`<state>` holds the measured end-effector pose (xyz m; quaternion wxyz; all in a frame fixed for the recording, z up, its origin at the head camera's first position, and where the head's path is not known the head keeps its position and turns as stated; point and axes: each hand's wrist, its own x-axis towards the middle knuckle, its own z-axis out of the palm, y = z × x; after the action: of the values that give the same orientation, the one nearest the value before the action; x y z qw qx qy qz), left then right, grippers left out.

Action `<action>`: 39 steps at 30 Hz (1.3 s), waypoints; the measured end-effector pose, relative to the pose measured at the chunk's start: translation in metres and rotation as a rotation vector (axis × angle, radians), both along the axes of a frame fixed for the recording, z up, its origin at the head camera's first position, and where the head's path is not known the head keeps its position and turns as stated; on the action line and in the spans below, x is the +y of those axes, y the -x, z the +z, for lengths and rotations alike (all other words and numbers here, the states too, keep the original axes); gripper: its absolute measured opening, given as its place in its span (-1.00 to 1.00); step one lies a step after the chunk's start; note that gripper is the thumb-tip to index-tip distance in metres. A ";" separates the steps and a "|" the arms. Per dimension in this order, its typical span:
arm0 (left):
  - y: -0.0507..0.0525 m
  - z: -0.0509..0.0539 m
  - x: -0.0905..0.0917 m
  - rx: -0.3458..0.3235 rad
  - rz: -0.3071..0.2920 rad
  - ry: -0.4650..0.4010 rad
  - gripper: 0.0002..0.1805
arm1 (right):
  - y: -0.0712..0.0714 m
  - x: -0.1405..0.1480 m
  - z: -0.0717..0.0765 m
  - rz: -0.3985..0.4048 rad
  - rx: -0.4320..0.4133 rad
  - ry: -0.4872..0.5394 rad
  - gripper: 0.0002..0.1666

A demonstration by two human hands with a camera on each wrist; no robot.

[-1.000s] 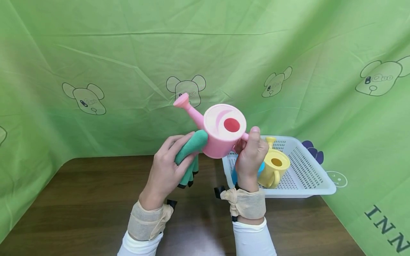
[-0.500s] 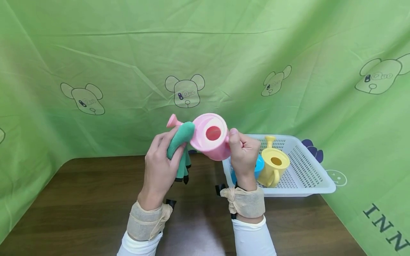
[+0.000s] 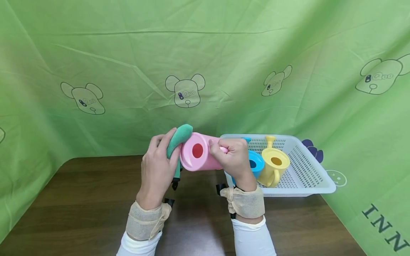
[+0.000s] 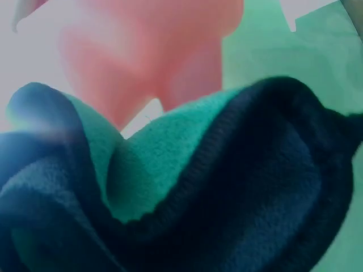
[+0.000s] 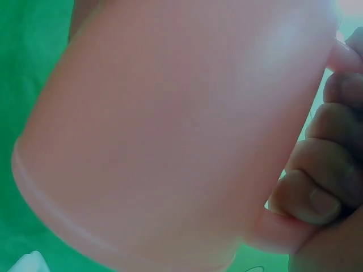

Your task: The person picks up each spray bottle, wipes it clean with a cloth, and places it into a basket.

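My right hand (image 3: 233, 156) grips the handle of a pink watering can (image 3: 191, 161), its fingers curled round the handle in the right wrist view. The can is in the air, tipped so its top with the red-looking round opening faces left and toward me. A folded green cloth (image 3: 180, 139) with dark edging is pinched between the thumb and fingers of my left hand (image 3: 158, 167). That cloth lies against the can's upper left side. In the left wrist view the cloth's dark-edged folds (image 4: 164, 164) hang close to the pink can (image 4: 153, 51). The can's spout is hidden in the head view.
A white perforated basket (image 3: 315, 177) stands at the right of the brown wooden table (image 3: 80, 213). It holds a yellow watering can (image 3: 272, 170) and a blue watering can (image 3: 256, 163). A green printed curtain (image 3: 134, 46) hangs behind and at both sides.
The pink can has moved left and down and turned so its top faces left. Its spout has passed out of sight. The left hand with the cloth shifted slightly left.
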<state>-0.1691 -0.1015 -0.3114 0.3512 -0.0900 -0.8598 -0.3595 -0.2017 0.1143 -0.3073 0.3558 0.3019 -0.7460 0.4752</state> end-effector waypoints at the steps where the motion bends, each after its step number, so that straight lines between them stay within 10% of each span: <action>1: 0.000 0.000 -0.001 -0.005 0.002 0.008 -0.47 | 0.000 0.000 0.000 0.002 -0.010 -0.010 -0.35; 39: -0.008 0.003 -0.001 -0.069 -0.140 0.167 -0.50 | 0.005 0.001 -0.001 -0.368 0.063 0.318 -0.33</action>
<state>-0.1616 -0.1030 -0.3086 0.2867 -0.1663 -0.8900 -0.3131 -0.2069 0.1153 -0.3078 0.5023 0.1159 -0.6929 0.5042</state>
